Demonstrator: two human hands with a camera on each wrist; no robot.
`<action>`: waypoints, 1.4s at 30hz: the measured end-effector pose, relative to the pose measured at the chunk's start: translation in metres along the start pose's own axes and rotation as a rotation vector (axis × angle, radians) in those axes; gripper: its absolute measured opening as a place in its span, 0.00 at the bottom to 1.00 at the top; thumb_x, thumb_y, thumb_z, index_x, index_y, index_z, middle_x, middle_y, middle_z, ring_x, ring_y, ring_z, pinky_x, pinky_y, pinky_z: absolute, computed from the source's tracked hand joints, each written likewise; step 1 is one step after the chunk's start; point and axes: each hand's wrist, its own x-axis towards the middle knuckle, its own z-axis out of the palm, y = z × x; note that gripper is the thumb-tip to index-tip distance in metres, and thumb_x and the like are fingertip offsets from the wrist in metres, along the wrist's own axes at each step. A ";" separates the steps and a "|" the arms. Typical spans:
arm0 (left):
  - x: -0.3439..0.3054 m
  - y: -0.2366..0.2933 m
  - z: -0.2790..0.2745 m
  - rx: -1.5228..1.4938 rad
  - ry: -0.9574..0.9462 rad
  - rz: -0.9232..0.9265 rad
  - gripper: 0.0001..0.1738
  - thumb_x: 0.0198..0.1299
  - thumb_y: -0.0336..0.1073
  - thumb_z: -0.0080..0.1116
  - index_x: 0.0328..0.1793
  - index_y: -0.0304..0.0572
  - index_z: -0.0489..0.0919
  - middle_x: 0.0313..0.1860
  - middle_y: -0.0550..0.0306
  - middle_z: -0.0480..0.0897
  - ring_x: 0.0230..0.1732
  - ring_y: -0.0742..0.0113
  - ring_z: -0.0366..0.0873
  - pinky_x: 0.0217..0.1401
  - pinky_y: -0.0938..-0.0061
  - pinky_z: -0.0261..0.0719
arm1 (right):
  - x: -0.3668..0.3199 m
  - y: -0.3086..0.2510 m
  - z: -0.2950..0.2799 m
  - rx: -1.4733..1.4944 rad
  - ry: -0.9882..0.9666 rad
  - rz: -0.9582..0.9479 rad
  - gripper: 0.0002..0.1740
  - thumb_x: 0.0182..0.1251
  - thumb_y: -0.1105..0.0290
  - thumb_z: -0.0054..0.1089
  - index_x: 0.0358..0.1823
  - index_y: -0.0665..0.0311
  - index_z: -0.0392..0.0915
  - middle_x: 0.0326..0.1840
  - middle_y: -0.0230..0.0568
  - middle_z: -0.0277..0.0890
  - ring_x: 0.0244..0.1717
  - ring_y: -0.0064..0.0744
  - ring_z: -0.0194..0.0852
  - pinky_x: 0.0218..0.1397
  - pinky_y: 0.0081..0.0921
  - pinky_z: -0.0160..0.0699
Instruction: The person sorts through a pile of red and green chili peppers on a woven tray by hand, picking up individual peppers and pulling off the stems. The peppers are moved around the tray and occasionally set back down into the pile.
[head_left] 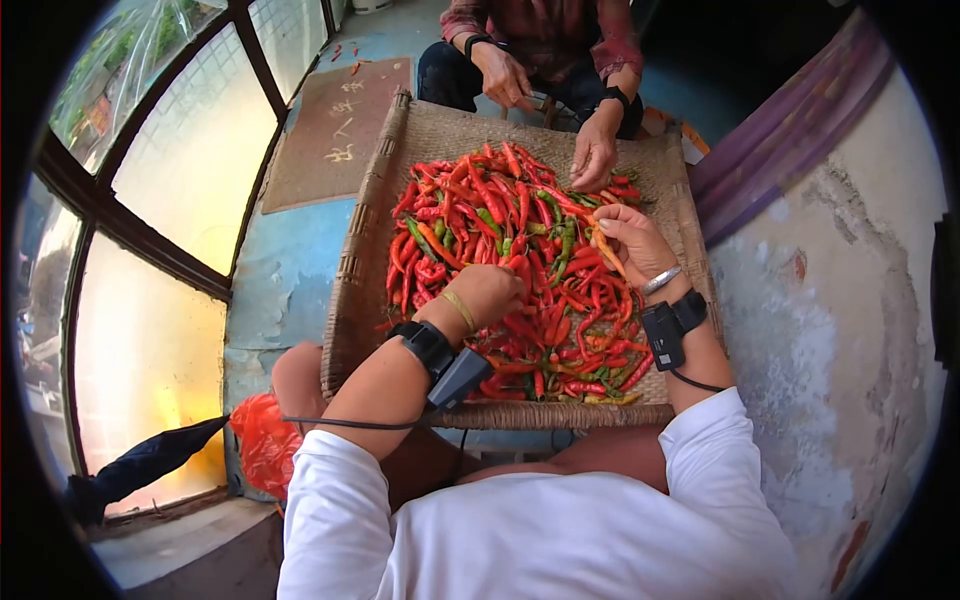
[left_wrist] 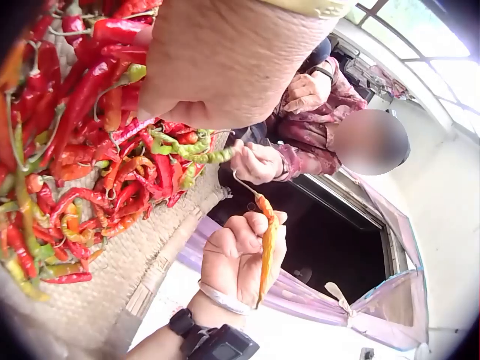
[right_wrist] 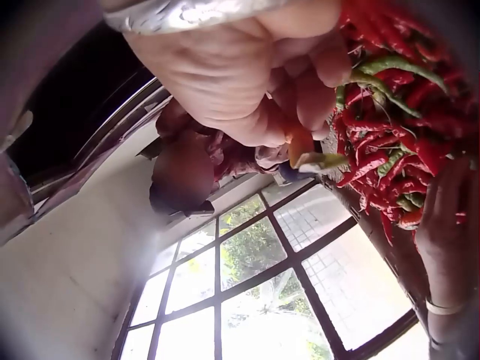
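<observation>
A heap of red chili peppers [head_left: 480,200], with some green and orange ones mixed in, covers much of a woven tray [head_left: 530,413]. My right hand [head_left: 640,240] pinches an orange chili pepper [left_wrist: 267,251] by thumb and fingers above the heap's right side; its thin stem shows in the left wrist view. My left hand [head_left: 485,295] reaches down into the middle of the heap, knuckles up. Its fingertips are hidden among the peppers, and I cannot tell whether they grip one.
Across the tray sits a person in a checked shirt [head_left: 550,35], one hand [head_left: 596,150] over the far peppers. Windows [head_left: 180,150] line the left; a worn wall [head_left: 820,330] stands right. A red plastic bag [head_left: 262,440] is by my left side, a brown mat [head_left: 335,130] beyond.
</observation>
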 end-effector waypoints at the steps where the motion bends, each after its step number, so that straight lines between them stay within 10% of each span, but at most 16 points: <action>1: 0.001 -0.001 0.000 0.003 -0.012 -0.010 0.10 0.48 0.40 0.55 0.35 0.46 0.79 0.30 0.54 0.78 0.33 0.55 0.76 0.35 0.65 0.74 | 0.000 0.004 -0.004 0.018 -0.073 0.031 0.06 0.59 0.75 0.50 0.37 0.65 0.71 0.28 0.34 0.72 0.24 0.21 0.72 0.27 0.14 0.74; 9: 0.005 -0.005 0.004 0.043 -0.079 -0.068 0.11 0.49 0.40 0.53 0.36 0.46 0.78 0.29 0.55 0.78 0.32 0.55 0.76 0.34 0.65 0.74 | 0.014 0.028 -0.040 0.146 -0.132 0.014 0.15 0.59 0.73 0.51 0.48 0.66 0.67 0.33 0.38 0.72 0.31 0.22 0.73 0.29 0.16 0.74; 11: 0.007 -0.003 0.004 0.064 -0.082 -0.065 0.11 0.49 0.41 0.53 0.36 0.46 0.78 0.29 0.55 0.78 0.32 0.55 0.76 0.34 0.65 0.74 | 0.013 0.013 -0.029 0.213 0.179 -0.325 0.30 0.60 0.71 0.51 0.63 0.64 0.51 0.42 0.43 0.70 0.35 0.25 0.73 0.28 0.17 0.74; 14: 0.008 -0.002 0.006 0.088 -0.071 -0.066 0.10 0.50 0.41 0.52 0.34 0.46 0.78 0.27 0.56 0.77 0.30 0.55 0.76 0.32 0.64 0.74 | 0.021 0.015 -0.050 0.007 0.330 -0.347 0.40 0.61 0.68 0.51 0.67 0.61 0.35 0.48 0.46 0.66 0.38 0.28 0.72 0.28 0.18 0.75; 18: 0.012 0.002 0.008 0.108 -0.081 -0.045 0.11 0.52 0.44 0.52 0.32 0.46 0.77 0.25 0.57 0.77 0.27 0.56 0.76 0.27 0.65 0.73 | 0.038 0.050 -0.049 -0.550 0.224 -0.054 0.35 0.57 0.71 0.53 0.65 0.63 0.47 0.53 0.50 0.65 0.35 0.26 0.74 0.30 0.18 0.76; 22: 0.013 0.008 0.014 0.133 -0.050 -0.008 0.13 0.53 0.47 0.51 0.30 0.46 0.76 0.24 0.58 0.76 0.25 0.56 0.76 0.25 0.65 0.73 | 0.035 0.078 -0.016 -0.754 0.150 -0.084 0.38 0.52 0.71 0.57 0.65 0.63 0.49 0.58 0.53 0.62 0.35 0.33 0.75 0.40 0.30 0.73; 27: 0.013 0.005 0.010 0.108 -0.039 -0.085 0.17 0.52 0.50 0.51 0.30 0.43 0.75 0.24 0.54 0.77 0.28 0.56 0.77 0.28 0.64 0.74 | 0.036 0.094 -0.015 -1.137 0.194 -0.236 0.18 0.49 0.70 0.59 0.44 0.65 0.72 0.45 0.43 0.71 0.32 0.34 0.72 0.39 0.31 0.71; 37: 0.014 0.011 0.012 -0.355 0.407 -0.094 0.15 0.50 0.45 0.56 0.35 0.40 0.74 0.27 0.50 0.78 0.30 0.49 0.76 0.32 0.61 0.73 | 0.014 0.061 0.018 -0.325 0.139 -0.128 0.09 0.55 0.73 0.56 0.37 0.67 0.72 0.25 0.30 0.72 0.19 0.16 0.69 0.18 0.13 0.68; 42: 0.013 0.012 0.002 -0.316 0.109 -0.169 0.14 0.50 0.44 0.55 0.31 0.39 0.74 0.25 0.47 0.77 0.30 0.48 0.75 0.32 0.61 0.73 | 0.005 0.060 0.029 -0.089 -0.078 -0.025 0.08 0.56 0.74 0.55 0.37 0.66 0.71 0.23 0.29 0.71 0.17 0.15 0.69 0.15 0.11 0.66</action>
